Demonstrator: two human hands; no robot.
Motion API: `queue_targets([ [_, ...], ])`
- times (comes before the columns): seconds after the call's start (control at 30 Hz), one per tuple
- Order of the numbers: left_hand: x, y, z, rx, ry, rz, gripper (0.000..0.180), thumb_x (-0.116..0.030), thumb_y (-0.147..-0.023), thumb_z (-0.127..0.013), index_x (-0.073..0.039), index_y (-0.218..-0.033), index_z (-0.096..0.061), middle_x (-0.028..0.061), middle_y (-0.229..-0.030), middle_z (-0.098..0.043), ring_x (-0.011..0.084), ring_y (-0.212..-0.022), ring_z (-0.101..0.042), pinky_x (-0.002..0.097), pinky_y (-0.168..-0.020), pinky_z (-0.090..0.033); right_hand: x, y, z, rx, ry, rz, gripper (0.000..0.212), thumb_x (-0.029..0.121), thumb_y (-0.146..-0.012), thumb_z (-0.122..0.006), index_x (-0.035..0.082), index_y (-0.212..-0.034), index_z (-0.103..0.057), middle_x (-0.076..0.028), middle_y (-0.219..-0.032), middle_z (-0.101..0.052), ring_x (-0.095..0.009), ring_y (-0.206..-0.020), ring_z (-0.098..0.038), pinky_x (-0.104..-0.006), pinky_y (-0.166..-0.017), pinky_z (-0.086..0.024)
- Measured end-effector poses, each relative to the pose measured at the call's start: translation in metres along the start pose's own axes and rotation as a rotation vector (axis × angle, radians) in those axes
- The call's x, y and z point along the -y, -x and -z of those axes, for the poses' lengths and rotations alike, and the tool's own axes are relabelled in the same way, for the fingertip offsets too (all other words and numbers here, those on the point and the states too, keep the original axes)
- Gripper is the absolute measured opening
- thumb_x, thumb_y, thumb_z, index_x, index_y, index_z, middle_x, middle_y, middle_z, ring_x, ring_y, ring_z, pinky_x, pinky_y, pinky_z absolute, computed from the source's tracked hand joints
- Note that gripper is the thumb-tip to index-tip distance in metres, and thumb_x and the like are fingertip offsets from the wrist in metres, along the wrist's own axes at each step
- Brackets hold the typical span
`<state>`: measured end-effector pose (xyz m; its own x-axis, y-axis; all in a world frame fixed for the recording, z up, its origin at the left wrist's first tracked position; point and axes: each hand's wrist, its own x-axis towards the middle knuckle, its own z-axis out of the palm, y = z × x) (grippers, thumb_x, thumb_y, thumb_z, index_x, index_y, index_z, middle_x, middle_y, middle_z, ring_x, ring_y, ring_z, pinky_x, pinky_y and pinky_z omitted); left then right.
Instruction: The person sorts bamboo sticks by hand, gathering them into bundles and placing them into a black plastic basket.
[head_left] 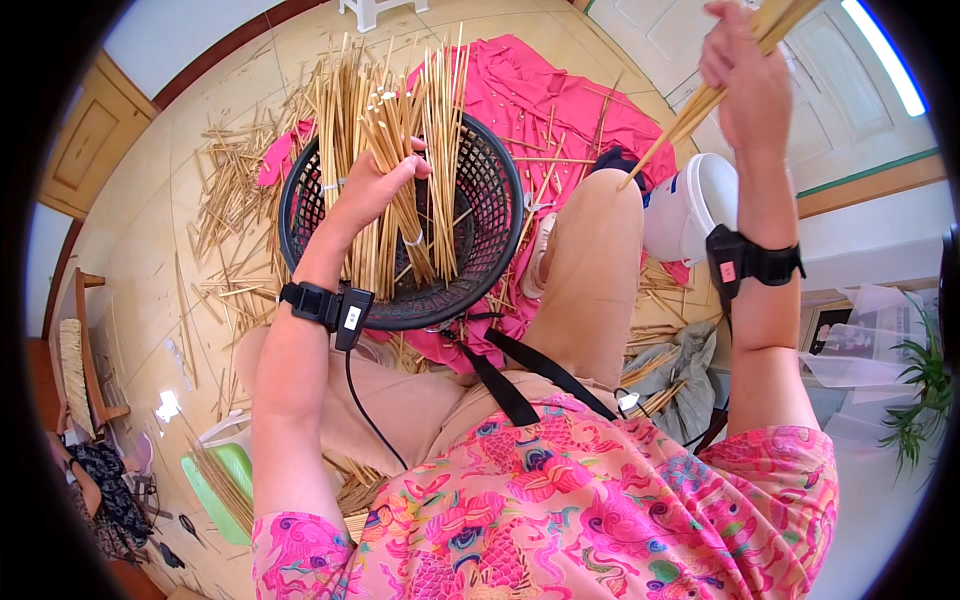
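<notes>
A black plastic mesh basket (512,205) stands in front of me, with several upright bundles of thin straw-coloured sticks (443,110) in it. My left hand (370,192) is over the basket, closed around one bundle (392,120) that leans among the others; its fingers are partly hidden behind the sticks. Raised at the upper right, my right hand (752,90) grips another bundle of long sticks (688,118). These slant down to the left, and their lower tips end in front of my raised knee.
Pink cloth (520,80) and loose sticks (235,200) cover floor around the basket. A white bucket (675,215) stands right of my knee. At lower left are a green container (232,470), a wooden bench (85,350) and another person (100,490). A plant (915,380) is far right.
</notes>
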<state>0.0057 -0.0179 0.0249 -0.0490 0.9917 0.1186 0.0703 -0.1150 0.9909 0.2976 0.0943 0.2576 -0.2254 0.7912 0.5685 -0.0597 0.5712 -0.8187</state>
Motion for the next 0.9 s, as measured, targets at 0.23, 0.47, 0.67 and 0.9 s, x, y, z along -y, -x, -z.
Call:
queue_targets([
  [0.23,0.001,-0.002,-0.002,0.011,0.002,-0.009,0.029,-0.020,-0.091,-0.052,-0.002,-0.114,-0.053,0.0060,-0.088,-0.064,0.0148,-0.087,-0.061,0.0308,-0.081,-0.047,-0.075,0.050,0.010,-0.039,-0.072,-0.204,0.024,0.022,-0.094,-0.053,0.001,-0.081,-0.054,0.006,-0.056,-0.037,-0.002,-0.046,-0.031,-0.0193,-0.042,-0.024],
  [0.47,0.002,-0.003,-0.001,-0.001,-0.002,-0.018,0.027,-0.018,-0.089,-0.054,-0.002,-0.112,-0.054,0.0062,-0.089,-0.064,0.0148,-0.087,-0.061,0.0307,-0.080,-0.048,-0.090,0.060,0.014,-0.056,-0.190,-0.234,0.025,0.020,-0.093,-0.054,0.008,-0.073,-0.047,0.007,-0.056,-0.034,-0.002,-0.045,-0.028,-0.0194,-0.040,-0.021],
  [0.67,0.005,-0.003,-0.003,0.007,0.083,-0.019,0.019,-0.014,-0.087,-0.056,-0.003,-0.102,-0.056,0.0063,-0.089,-0.064,0.0149,-0.085,-0.062,0.0306,-0.078,-0.049,-0.083,0.051,0.001,0.022,-0.219,-0.324,0.034,0.017,-0.091,-0.056,0.014,-0.062,-0.038,0.007,-0.052,-0.031,-0.003,-0.042,-0.027,-0.0208,-0.038,-0.019],
  [0.9,-0.002,0.001,-0.003,0.135,0.109,0.014,0.016,-0.016,-0.088,-0.058,-0.002,-0.097,-0.057,0.0044,-0.084,-0.063,0.0132,-0.082,-0.062,0.0285,-0.078,-0.049,-0.076,0.047,-0.063,0.163,-0.468,-0.425,0.033,0.015,-0.088,-0.059,0.013,-0.061,-0.039,0.008,-0.048,-0.031,-0.003,-0.039,-0.029,-0.0211,-0.036,-0.018],
])
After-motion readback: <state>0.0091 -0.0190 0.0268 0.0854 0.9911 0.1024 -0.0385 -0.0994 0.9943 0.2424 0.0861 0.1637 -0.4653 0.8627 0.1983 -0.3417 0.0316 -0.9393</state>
